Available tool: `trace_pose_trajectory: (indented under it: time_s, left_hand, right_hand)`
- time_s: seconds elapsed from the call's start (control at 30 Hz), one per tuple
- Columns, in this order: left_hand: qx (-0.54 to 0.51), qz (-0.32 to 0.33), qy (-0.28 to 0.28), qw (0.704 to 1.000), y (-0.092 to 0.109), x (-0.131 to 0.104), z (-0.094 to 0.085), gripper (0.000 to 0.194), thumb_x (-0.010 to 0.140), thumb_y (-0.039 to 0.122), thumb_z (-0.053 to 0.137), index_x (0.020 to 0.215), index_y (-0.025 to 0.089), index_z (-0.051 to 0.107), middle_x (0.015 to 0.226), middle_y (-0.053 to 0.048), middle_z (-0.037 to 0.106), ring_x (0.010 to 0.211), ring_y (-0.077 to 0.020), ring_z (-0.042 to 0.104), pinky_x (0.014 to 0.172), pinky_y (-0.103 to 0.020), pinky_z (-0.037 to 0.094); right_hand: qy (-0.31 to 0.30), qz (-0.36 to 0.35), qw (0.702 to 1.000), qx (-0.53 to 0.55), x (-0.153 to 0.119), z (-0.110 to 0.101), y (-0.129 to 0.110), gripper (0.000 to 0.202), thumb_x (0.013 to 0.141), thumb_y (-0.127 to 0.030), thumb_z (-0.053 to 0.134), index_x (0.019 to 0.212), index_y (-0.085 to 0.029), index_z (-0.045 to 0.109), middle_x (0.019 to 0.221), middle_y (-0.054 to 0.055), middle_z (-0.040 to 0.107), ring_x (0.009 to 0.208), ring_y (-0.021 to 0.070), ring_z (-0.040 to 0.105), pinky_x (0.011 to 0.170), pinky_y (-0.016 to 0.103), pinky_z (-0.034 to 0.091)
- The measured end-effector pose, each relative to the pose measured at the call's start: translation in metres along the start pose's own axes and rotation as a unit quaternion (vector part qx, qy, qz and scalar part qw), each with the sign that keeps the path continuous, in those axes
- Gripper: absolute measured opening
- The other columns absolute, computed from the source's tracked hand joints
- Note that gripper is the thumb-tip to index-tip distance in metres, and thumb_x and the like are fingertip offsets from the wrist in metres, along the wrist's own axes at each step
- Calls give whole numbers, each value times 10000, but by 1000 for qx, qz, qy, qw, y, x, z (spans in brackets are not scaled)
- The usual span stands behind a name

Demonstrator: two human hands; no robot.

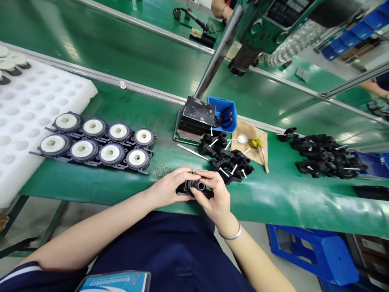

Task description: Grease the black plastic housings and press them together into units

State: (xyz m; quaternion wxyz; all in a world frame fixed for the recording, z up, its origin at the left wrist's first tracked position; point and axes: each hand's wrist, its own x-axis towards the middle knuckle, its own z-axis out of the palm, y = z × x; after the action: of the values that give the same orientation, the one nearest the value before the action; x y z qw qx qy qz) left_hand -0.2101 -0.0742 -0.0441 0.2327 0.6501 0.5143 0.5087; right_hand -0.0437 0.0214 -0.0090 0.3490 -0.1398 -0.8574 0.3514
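A black plastic housing with a round pipe stub (197,185) sits between my two hands at the front edge of the green bench. My left hand (170,185) is closed around its left side, fingers over the top. From the right, my right hand (216,192) grips it, with the thumb pressed beside the stub. My fingers hide much of the part. Just beyond my right hand lies a heap of similar black parts (225,154), several with thin white pins. Left of my hands, black parts with white discs (111,153) stand in two rows.
A press with a slanted steel column (220,50) rises behind a black block (197,115). Beside it are a blue bin (232,106) of black rings and cardboard (255,129) with a yellow roll. More black housings (322,152) lie right, a white foam tray (39,97) left. A blue stool (322,251) stands below.
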Motion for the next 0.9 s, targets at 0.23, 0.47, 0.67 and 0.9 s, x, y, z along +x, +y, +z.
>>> trace_pose_trajectory:
  time_s: [0.23, 0.47, 0.67, 0.9]
  left_hand:
    - [39, 25, -4, 999, -3, 2, -3, 561, 799, 269, 771, 1292, 244, 505, 1235, -117, 651, 1195, -252, 641, 1004, -395, 562]
    - [72, 33, 9, 997, -3, 2, -3, 518, 779, 263, 775, 1242, 240, 542, 1190, -102, 676, 1119, -244, 683, 948, -380, 585]
    - [76, 44, 31, 996, 18, 25, -23, 509, 746, 293, 810, 1187, 235, 562, 1143, -91, 697, 1061, -229, 699, 920, -364, 589]
    - [71, 0, 105, 992, 28, 133, -96, 573, 683, 380, 847, 1150, 228, 554, 1076, -29, 692, 956, -189, 704, 894, -325, 578]
  right_hand:
    - [2, -8, 1000, -25, 3, -1, 0, 317, 844, -166, 709, 1088, -233, 518, 1134, 91, 614, 1058, 191, 643, 864, 368, 590]
    - [3, -11, 1000, -25, 5, 0, -4, 222, 877, -219, 680, 1034, -226, 523, 1085, 79, 618, 999, 173, 654, 843, 338, 588]
    - [-45, -32, 996, -66, 45, -48, -28, 386, 846, -382, 723, 1132, -212, 527, 1157, 116, 621, 1127, 228, 613, 955, 405, 559]
    - [222, -152, 958, -99, 216, -163, -67, 490, 879, -400, 629, 1272, -139, 500, 1335, 88, 548, 1190, 144, 603, 929, 232, 522]
